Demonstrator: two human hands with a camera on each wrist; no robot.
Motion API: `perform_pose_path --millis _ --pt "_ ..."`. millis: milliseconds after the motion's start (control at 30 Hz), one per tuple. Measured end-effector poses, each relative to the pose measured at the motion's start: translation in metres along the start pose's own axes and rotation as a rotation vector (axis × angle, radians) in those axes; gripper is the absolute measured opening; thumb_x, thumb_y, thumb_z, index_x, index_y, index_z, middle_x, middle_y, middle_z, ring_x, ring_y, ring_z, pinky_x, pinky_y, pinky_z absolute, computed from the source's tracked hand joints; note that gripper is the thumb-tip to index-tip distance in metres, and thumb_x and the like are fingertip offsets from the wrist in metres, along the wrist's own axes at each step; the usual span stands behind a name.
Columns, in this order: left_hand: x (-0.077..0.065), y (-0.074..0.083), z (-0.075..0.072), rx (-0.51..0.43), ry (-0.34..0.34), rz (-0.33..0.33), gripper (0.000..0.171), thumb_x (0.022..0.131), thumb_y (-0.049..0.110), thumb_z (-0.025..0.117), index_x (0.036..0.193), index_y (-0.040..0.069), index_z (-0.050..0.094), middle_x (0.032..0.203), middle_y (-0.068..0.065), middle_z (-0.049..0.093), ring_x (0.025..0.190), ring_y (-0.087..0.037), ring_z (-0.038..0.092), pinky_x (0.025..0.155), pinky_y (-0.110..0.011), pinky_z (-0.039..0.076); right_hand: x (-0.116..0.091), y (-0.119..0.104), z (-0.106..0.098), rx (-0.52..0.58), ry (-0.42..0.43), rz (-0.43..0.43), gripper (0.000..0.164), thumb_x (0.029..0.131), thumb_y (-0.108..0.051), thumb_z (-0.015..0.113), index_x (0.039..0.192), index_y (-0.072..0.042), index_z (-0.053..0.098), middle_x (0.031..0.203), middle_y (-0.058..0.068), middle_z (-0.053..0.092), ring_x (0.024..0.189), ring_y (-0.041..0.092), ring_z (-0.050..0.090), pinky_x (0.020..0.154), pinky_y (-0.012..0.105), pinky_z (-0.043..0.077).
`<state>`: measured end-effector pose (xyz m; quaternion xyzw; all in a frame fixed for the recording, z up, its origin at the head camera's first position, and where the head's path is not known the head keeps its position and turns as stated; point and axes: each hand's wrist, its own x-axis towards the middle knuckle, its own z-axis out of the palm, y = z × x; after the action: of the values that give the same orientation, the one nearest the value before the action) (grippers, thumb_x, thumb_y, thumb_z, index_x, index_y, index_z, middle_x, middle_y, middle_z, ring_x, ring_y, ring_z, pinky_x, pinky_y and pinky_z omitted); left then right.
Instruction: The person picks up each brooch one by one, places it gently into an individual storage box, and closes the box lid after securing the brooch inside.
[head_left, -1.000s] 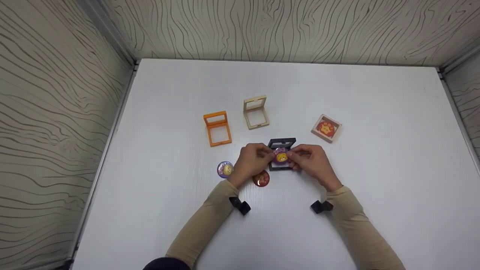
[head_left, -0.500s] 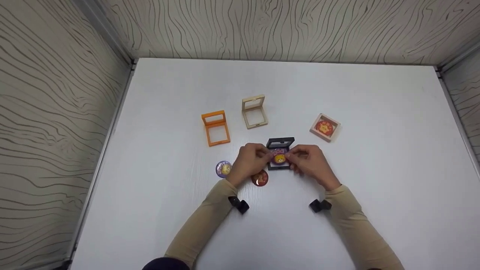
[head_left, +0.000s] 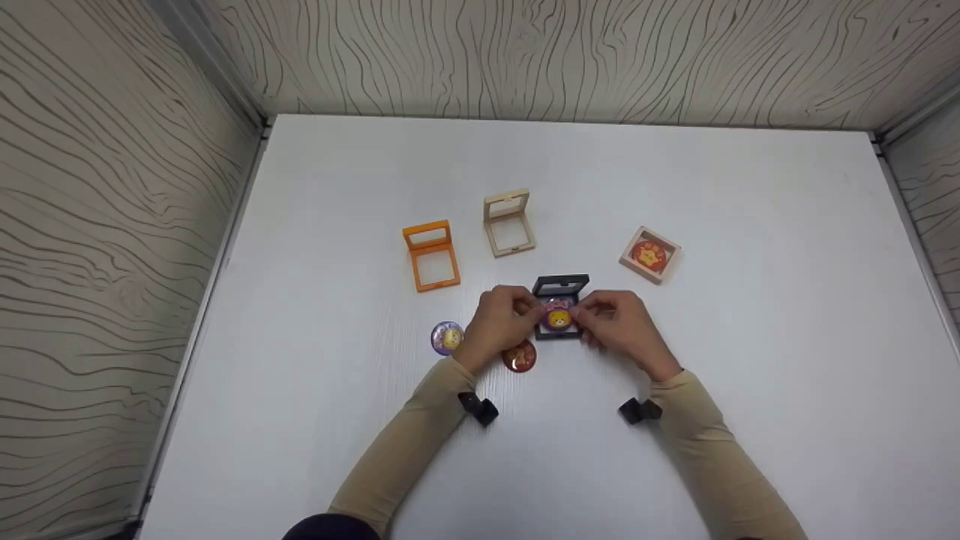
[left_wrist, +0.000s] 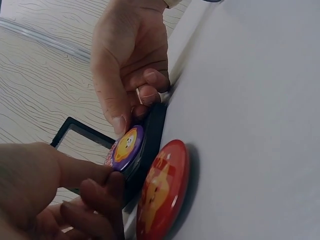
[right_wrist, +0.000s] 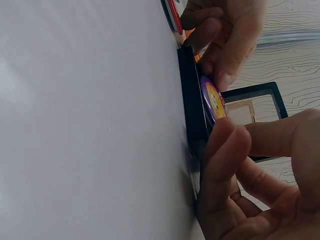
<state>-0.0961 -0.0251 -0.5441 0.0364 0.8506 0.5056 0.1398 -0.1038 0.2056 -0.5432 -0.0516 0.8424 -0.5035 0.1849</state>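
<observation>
A round purple pin badge with a yellow bear (head_left: 558, 319) sits at the opening of a small black display frame (head_left: 561, 283), whose lid stands up at the back. My left hand (head_left: 501, 322) pinches the badge's left edge between thumb and finger. On the opposite edge, my right hand (head_left: 624, 327) pinches it too, with other fingers beside the frame. In the left wrist view the badge (left_wrist: 128, 148) lies between both thumbs, close over the frame's base (left_wrist: 154, 131). The right wrist view shows the badge (right_wrist: 213, 100) slightly raised at the rim.
A red badge (head_left: 520, 356) lies beside my left wrist, and a lilac badge (head_left: 447, 338) farther left. Behind stand an orange frame (head_left: 437, 287) and a cream frame (head_left: 514, 252), both with lids up. A pale pink frame (head_left: 630, 260) holding a red badge lies at right.
The purple badge has come slightly toward the front of the black frame and lies a bit flatter, with both hands still holding it. The other badges and frames stay put.
</observation>
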Motion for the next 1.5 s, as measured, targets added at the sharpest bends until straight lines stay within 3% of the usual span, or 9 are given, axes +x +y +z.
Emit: perform_pose_path --millis 800,1000,1500 --pt "0.0 0.0025 0.0047 0.02 0.034 -0.035 0.012 0.098 0.019 0.076 0.095 0.007 0.078 0.083 0.0 0.075 0.072 -0.007 0.066 0.063 -0.021 0.052 0.0005 -0.002 0.0034 -0.035 0.029 0.037 0.017 0.101 -0.015 0.073 0.099 0.002 0.074 0.072 0.007 0.071 0.057 0.013 0.062 0.051 0.025 0.05" --pt "0.0016 0.0028 0.0058 0.021 0.045 -0.008 0.016 0.098 0.021 0.077 0.092 0.006 0.077 0.078 -0.001 0.075 0.067 -0.005 0.064 0.06 -0.02 0.049 0.0029 -0.0005 0.0053 -0.037 0.049 -0.01 0.016 0.099 -0.013 0.074 0.096 0.003 0.075 0.07 0.006 0.071 0.053 0.009 0.06 0.049 0.024 0.047" --pt "0.0012 0.0037 0.0073 0.035 0.052 -0.028 0.014 0.097 0.019 0.077 0.094 0.005 0.075 0.078 0.0 0.074 0.068 -0.006 0.065 0.059 -0.021 0.05 0.003 -0.001 0.0075 -0.046 0.059 0.01 0.013 0.097 -0.011 0.075 0.095 0.002 0.074 0.072 0.007 0.071 0.054 0.01 0.061 0.049 0.024 0.049"
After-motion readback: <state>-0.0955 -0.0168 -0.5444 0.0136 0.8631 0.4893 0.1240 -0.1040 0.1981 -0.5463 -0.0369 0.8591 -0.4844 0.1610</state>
